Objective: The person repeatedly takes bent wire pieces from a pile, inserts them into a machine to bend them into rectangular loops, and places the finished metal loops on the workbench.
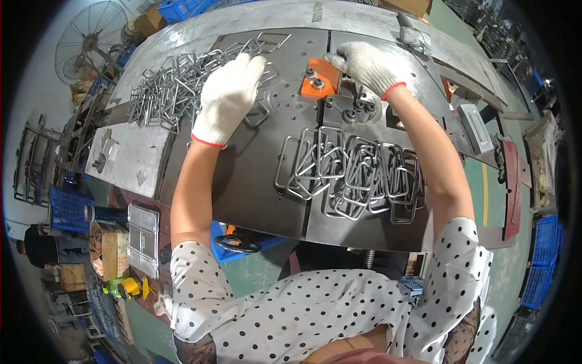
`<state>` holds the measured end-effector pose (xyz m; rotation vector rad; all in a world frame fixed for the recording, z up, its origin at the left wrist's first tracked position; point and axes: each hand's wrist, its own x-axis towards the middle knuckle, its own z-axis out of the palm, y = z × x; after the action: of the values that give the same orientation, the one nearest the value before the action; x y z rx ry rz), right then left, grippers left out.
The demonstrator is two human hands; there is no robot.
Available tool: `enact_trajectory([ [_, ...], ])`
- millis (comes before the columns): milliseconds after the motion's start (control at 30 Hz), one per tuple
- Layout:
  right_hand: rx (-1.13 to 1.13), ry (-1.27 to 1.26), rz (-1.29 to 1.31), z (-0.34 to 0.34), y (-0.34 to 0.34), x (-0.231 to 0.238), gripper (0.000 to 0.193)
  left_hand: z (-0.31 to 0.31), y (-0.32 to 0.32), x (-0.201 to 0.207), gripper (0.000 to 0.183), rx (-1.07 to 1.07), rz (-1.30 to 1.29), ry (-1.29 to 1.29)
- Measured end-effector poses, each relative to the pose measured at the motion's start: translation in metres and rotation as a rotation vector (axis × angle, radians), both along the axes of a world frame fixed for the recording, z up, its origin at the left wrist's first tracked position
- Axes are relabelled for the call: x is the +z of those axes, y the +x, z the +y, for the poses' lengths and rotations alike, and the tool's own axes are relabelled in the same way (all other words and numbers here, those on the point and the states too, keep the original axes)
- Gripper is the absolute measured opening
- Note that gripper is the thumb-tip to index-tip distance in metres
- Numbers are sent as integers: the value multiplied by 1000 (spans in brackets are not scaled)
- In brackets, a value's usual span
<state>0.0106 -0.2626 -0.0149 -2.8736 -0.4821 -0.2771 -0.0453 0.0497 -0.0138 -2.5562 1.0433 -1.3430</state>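
My left hand [230, 97], in a white knitted glove with a red cuff edge, is at the right side of a heap of bent metal wire frames [173, 88]. Its fingers are pressed together and curled downward, and what they hold is hidden. My right hand [367, 65], gloved the same way, is above and right of an orange block [322, 77] with round bolts. Its fingers are bent together, their grip hidden. Just below that hand is a metal bending fixture [354, 109] with round pins. Nearer me lies a second pile of rectangular wire frames [357, 173].
The dark steel worktable [254, 182] carries both piles. A light metal plate [130, 155] lies at its left edge. Below the front edge sits a black handwheel [237, 242]. Left are a large fan [90, 42], a blue crate [70, 209] and a person in dark clothes [45, 246].
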Motion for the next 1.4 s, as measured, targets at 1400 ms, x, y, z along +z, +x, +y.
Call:
enact_trajectory([
  [1400,-87,287,-172,-37,-29,-26,27,-47,-20,-6,23,-440,1532,-1307],
])
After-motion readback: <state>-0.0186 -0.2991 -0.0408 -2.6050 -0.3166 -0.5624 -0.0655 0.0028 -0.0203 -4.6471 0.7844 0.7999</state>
